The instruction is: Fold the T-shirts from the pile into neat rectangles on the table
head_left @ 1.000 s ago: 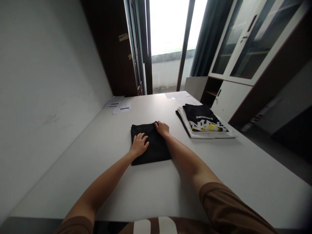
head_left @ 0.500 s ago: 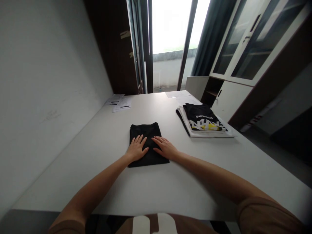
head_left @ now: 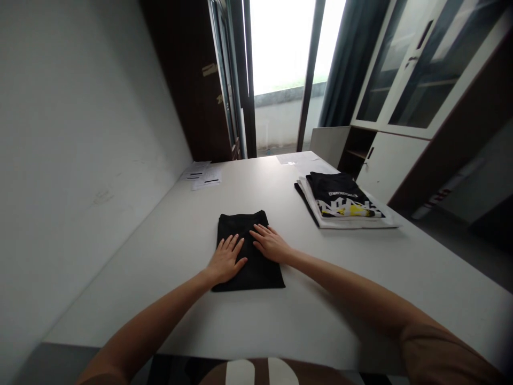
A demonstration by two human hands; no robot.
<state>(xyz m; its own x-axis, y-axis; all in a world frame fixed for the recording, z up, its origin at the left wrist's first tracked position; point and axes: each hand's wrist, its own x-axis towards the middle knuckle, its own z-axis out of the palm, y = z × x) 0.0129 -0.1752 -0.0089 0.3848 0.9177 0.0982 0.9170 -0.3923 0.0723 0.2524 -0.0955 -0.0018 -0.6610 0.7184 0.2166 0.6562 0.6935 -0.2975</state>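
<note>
A black garment [head_left: 256, 272], folded into a flat rectangle, lies on the white table [head_left: 192, 321] in front of me. My left hand [head_left: 226, 260] rests flat on its left side with the fingers spread. On the right side of the cloth lies my right hand [head_left: 272, 245], palm down, fingers stretched out toward the upper left. Neither hand grips anything. Parts of the cloth are hidden under both palms.
To the right on the table is a stack of folded shirts [head_left: 340, 195], the top one black with white and yellow print. Paper sheets [head_left: 207, 176] lie at the far left, more papers [head_left: 298, 159] at the far edge. A wall [head_left: 100, 160] borders the left; cabinets [head_left: 395, 163] stand right.
The black garment sits slightly nearer to me, both hands still flat on it. My right hand lies a little higher on the cloth relative to the left. The whole view has shifted slightly.
</note>
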